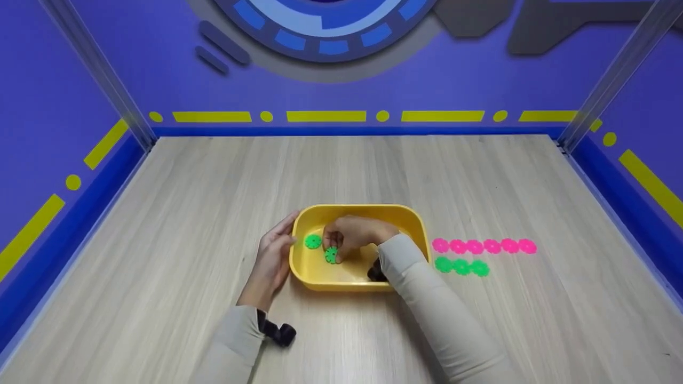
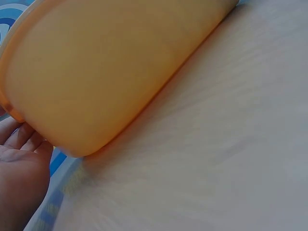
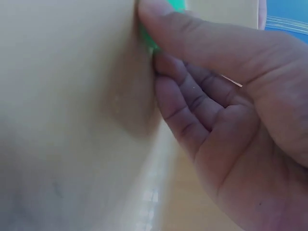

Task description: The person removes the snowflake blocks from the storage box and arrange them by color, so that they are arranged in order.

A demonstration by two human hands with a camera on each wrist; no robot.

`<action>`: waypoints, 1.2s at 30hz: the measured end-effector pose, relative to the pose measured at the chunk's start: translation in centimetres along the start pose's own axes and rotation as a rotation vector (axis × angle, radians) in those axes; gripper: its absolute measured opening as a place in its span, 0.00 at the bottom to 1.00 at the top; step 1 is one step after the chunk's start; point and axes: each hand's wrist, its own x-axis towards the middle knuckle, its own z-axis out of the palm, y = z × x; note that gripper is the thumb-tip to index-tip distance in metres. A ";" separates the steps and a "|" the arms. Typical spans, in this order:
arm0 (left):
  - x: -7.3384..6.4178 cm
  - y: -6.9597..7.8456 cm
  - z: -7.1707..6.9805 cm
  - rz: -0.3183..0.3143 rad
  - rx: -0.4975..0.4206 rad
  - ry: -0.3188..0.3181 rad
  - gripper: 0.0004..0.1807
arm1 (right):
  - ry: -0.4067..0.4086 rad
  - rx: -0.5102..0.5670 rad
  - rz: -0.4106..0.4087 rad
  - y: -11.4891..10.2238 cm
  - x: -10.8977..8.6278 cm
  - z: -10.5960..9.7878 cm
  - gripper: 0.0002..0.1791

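Note:
A yellow plastic tub [image 1: 347, 286] stands on the table. My left hand [image 1: 275, 258] holds its left end, the thumb at the rim and the fingers against the outer wall; in the left wrist view these fingers [image 2: 33, 139] sit under the rim. Reaching into the tub, my right hand [image 1: 355, 234] pinches a green notched disc [image 1: 331, 255] between thumb and fingers. Only a sliver of that green disc [image 3: 177, 5] shows past the thumb in the right wrist view. Another green notched disc [image 1: 313, 241] lies just left of it on the tub floor.
Right of the tub, several pink notched discs [image 1: 492, 246] lie in a row on the wooden table [image 1: 213, 186]. Below them is a shorter row of three green notched discs [image 1: 461, 266]. Blue-purple walls [image 1: 341, 96] enclose the table's back and sides.

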 end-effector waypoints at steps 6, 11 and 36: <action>0.0 0.0 0.1 0.010 -0.014 -0.001 0.36 | -0.023 0.036 -0.044 0.2 -0.2 -0.3 0.14; 0.0 0.0 0.1 0.013 -0.014 0.007 0.36 | -0.037 0.042 -0.036 0.1 -0.4 -0.5 0.14; 0.1 -0.1 0.0 0.021 -0.006 -0.008 0.36 | 0.004 0.007 0.013 0.1 -2.8 -2.9 0.10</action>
